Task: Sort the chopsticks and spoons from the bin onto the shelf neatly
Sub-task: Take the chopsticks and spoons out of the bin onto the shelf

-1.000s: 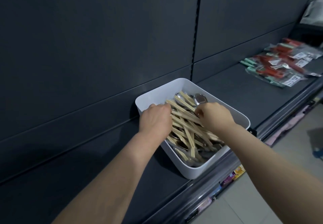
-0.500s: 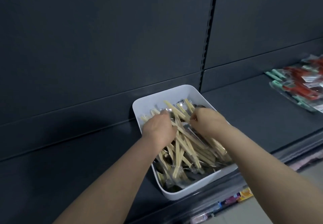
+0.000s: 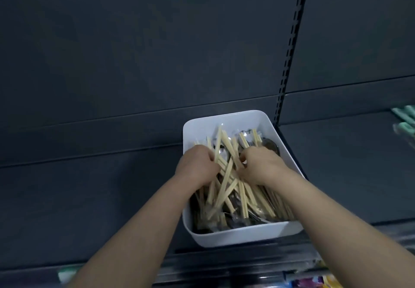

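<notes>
A white plastic bin [image 3: 244, 235] sits on the dark shelf [image 3: 89, 197], full of pale wooden chopsticks [image 3: 226, 186] in clear wrappers and wrapped metal spoons [image 3: 270, 147]. Both my hands are down inside it. My left hand [image 3: 197, 167] is closed around a bundle of chopsticks at the bin's left side. My right hand [image 3: 261, 165] is curled over more chopsticks in the middle. The fingertips of both are hidden among the sticks. Spoon bowls show at the bin's far right and under the pile.
The dark back panel [image 3: 157, 51] rises right behind the bin, with a slotted upright [image 3: 289, 47] at its right. Teal packaged items [image 3: 405, 121] lie at the far right of the shelf. Coloured goods [image 3: 314, 282] show on a lower shelf below the front edge.
The view has swung left, so the bin now sits centred and the red and teal packets have almost left the frame. Both hands have dug deeper into the chopsticks and closed on them.
</notes>
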Tool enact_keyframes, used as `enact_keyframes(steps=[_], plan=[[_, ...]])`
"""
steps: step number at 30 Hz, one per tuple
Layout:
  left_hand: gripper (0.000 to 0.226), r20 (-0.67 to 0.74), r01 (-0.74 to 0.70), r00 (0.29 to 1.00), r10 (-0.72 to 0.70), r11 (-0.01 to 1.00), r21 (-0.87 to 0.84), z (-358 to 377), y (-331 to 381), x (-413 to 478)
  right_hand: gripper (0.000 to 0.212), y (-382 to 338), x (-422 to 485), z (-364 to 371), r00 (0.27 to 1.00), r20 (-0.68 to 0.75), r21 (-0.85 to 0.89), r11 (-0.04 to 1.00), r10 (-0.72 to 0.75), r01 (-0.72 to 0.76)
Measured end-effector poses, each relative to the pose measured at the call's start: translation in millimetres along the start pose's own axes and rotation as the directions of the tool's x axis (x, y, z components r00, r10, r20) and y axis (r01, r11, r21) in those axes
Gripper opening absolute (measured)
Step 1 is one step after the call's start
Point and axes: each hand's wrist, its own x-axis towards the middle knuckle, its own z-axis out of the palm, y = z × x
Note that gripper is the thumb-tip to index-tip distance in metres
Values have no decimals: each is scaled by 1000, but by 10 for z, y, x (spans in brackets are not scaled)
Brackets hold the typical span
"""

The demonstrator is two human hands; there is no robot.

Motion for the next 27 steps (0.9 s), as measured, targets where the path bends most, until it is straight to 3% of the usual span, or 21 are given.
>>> enact_keyframes(steps=[4, 8, 11, 16, 19, 22, 27], plan=[[12, 82, -5, 997, -2, 996, 87, 154, 106, -56, 29, 193, -90, -80, 996, -83, 133, 991, 38, -27], [15, 91, 2, 996, -8, 997, 72, 214, 170, -60, 22, 259, -197, -129, 990, -136, 147, 989, 23, -3], [13, -37, -2, 999, 2, 1000, 15, 63, 160, -88, 19, 157, -204, -199, 978, -208, 206, 978, 24, 20], [10, -298, -54, 954, -43, 949, -311, -416, -161, -181, 34, -445, -182, -277, 936, -340, 336, 917, -96, 216], [13, -338, -27, 935, -110, 926, -377, -652, -669, -277, 35, -1004, -190, -178, 927, -322, 338, 891, -193, 303], [19, -293, 92, 934, -207, 928, -362, -798, -1350, -387, 26, -1563, -217, 60, 927, -246, 356, 864, -282, 358], [17, -163, 279, 926, -342, 907, -315, -952, -2282, -563, 15, -2223, -125, 619, 962, 2, 293, 920, -275, 262]])
